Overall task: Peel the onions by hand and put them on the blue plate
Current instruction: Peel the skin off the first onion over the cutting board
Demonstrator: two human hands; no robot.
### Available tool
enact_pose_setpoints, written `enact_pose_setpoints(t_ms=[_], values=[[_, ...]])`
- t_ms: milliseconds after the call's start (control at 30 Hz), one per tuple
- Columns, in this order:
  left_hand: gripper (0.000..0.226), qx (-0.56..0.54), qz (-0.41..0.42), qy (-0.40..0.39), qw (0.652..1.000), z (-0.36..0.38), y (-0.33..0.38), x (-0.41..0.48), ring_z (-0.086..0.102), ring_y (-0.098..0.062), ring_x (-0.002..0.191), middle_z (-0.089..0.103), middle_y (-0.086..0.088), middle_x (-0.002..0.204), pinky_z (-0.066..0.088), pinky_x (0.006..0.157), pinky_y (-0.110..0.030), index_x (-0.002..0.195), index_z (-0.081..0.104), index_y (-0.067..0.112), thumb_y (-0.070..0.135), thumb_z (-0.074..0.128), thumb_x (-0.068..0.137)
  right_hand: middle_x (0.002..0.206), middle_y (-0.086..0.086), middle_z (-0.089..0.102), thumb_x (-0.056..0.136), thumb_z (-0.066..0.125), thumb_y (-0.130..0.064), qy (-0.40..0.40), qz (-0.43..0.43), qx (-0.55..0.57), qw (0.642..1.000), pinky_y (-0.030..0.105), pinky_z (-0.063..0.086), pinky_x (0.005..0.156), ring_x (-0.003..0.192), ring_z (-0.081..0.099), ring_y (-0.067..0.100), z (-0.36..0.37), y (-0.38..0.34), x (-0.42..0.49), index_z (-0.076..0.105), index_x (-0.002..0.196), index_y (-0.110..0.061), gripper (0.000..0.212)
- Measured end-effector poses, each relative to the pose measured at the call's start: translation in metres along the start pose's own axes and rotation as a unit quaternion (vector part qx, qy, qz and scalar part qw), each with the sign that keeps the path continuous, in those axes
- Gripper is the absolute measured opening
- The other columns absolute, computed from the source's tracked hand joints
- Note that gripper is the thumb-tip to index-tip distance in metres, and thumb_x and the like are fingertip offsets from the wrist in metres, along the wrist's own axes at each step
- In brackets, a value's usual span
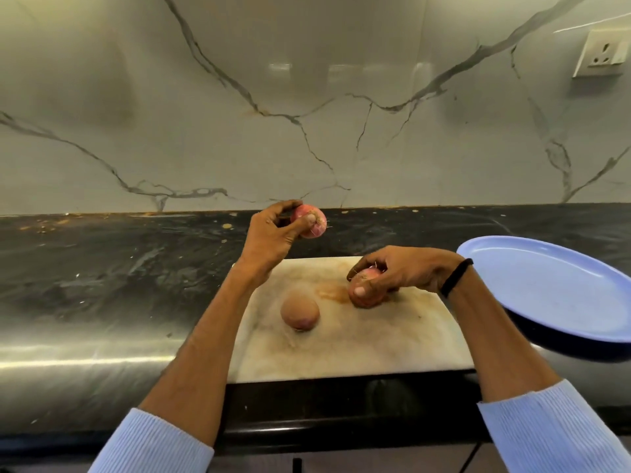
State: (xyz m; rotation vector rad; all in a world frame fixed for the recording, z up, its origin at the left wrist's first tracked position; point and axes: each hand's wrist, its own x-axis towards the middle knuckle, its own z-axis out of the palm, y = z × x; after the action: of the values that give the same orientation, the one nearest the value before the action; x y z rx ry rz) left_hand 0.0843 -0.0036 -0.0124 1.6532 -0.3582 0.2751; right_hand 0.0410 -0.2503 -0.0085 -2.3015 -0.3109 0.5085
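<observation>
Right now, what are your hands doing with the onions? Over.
Left hand holds first onion up. Right hand grips second onion on the cutting board. Third onion loose on board. Blue plate holds none; nothing blocks it.

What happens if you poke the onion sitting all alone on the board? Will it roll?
Probably, yes: the lone onion is round and sits free on the flat cutting board, so a poke would likely roll it. Its dry, papery-looking skin may feel slippery and flake. It holds a full shape, so probably firm.
</observation>
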Motion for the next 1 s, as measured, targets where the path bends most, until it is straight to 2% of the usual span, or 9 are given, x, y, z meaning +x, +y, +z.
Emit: enact_pose_setpoints(t_ms=[67, 167, 267, 367, 533, 667, 767, 900, 1000], values=[[0.044, -0.032, -0.017, 0.009, 0.999, -0.003, -0.001, 0.001, 0.064, -0.019, 0.112, 0.065, -0.005, 0.121, 0.06, 0.085, -0.031, 0.128, 0.063, 0.011, 0.018, 0.074, 0.086, 0.12, -0.001, 0.062, 0.071, 0.084, -0.04, 0.007, -0.018, 0.0, 1.0, 0.021, 0.052, 0.074, 0.108, 0.061, 0.02, 0.003, -0.003, 0.002, 0.069, 0.118, -0.023, 0.053], [0.041, -0.065, -0.037, 0.033, 0.997, -0.007, -0.001, 0.002, 0.065, -0.02, 0.111, 0.067, -0.005, 0.119, 0.06, 0.086, -0.034, 0.126, 0.065, 0.009, 0.018, 0.074, 0.087, 0.117, -0.002, 0.061, 0.073, 0.087, -0.031, 0.039, -0.041, 0.014, 0.998, 0.024, 0.056, 0.08, 0.106, 0.06, 0.018, 0.01, -0.007, 0.01, 0.07, 0.116, -0.021, 0.047], [0.038, -0.092, -0.05, 0.043, 0.994, -0.01, -0.002, 0.004, 0.066, -0.021, 0.11, 0.067, -0.006, 0.119, 0.06, 0.082, -0.029, 0.124, 0.066, 0.008, 0.018, 0.074, 0.087, 0.114, -0.002, 0.065, 0.072, 0.088, -0.032, 0.092, -0.064, 0.053, 0.992, 0.026, 0.056, 0.088, 0.105, 0.062, 0.016, 0.025, -0.014, 0.03, 0.069, 0.116, -0.021, 0.049], [0.038, -0.11, -0.059, 0.045, 0.991, -0.012, -0.003, 0.006, 0.066, -0.023, 0.111, 0.068, -0.008, 0.12, 0.06, 0.083, -0.03, 0.123, 0.067, 0.008, 0.019, 0.073, 0.087, 0.108, -0.003, 0.067, 0.074, 0.086, -0.037, 0.142, -0.085, 0.093, 0.982, 0.023, 0.055, 0.084, 0.101, 0.063, 0.013, 0.041, -0.029, 0.05, 0.066, 0.121, -0.017, 0.055], [0.037, -0.149, -0.075, 0.049, 0.985, -0.014, -0.003, 0.008, 0.067, -0.026, 0.112, 0.069, -0.01, 0.12, 0.059, 0.091, -0.042, 0.122, 0.067, 0.008, 0.019, 0.073, 0.087, 0.115, 0.001, 0.068, 0.077, 0.083, -0.038, 0.118, -0.107, 0.113, 0.981, 0.033, 0.056, 0.094, 0.106, 0.064, 0.016, 0.058, -0.046, 0.069, 0.061, 0.131, -0.015, 0.063], [0.037, -0.168, -0.084, 0.042, 0.981, -0.012, -0.003, 0.008, 0.066, -0.026, 0.113, 0.068, -0.011, 0.122, 0.059, 0.091, -0.04, 0.122, 0.067, 0.008, 0.018, 0.072, 0.087, 0.117, 0.002, 0.067, 0.079, 0.082, -0.035, 0.108, -0.108, 0.121, 0.981, 0.037, 0.057, 0.094, 0.108, 0.064, 0.017, 0.059, -0.044, 0.07, 0.06, 0.132, -0.016, 0.061], [0.048, -0.171, -0.082, 0.02, 0.982, -0.009, -0.001, 0.005, 0.066, -0.026, 0.113, 0.068, -0.01, 0.122, 0.059, 0.089, -0.037, 0.122, 0.067, 0.01, 0.026, 0.074, 0.078, 0.119, 0.004, 0.068, 0.078, 0.08, -0.04, 0.119, -0.11, 0.146, 0.976, 0.042, 0.057, 0.095, 0.11, 0.065, 0.019, 0.056, -0.04, 0.069, 0.06, 0.131, -0.015, 0.062], [0.056, -0.2, -0.085, 0.0, 0.976, -0.008, 0.005, 0.003, 0.067, -0.027, 0.112, 0.067, -0.012, 0.124, 0.06, 0.088, -0.036, 0.125, 0.065, 0.008, 0.026, 0.075, 0.072, 0.118, 0.004, 0.068, 0.083, 0.078, -0.034, 0.121, -0.113, 0.161, 0.973, 0.035, 0.058, 0.09, 0.109, 0.065, 0.018, 0.042, -0.033, 0.06, 0.061, 0.129, -0.014, 0.053], [0.055, -0.212, -0.082, -0.017, 0.974, -0.008, 0.007, 0.001, 0.065, -0.028, 0.115, 0.066, -0.012, 0.126, 0.059, 0.09, -0.037, 0.129, 0.062, 0.008, 0.019, 0.073, 0.076, 0.112, 0.006, 0.07, 0.09, 0.073, -0.017, 0.196, -0.123, 0.174, 0.957, 0.031, 0.059, 0.085, 0.104, 0.066, 0.019, 0.026, -0.022, 0.055, 0.065, 0.124, -0.008, 0.036]])
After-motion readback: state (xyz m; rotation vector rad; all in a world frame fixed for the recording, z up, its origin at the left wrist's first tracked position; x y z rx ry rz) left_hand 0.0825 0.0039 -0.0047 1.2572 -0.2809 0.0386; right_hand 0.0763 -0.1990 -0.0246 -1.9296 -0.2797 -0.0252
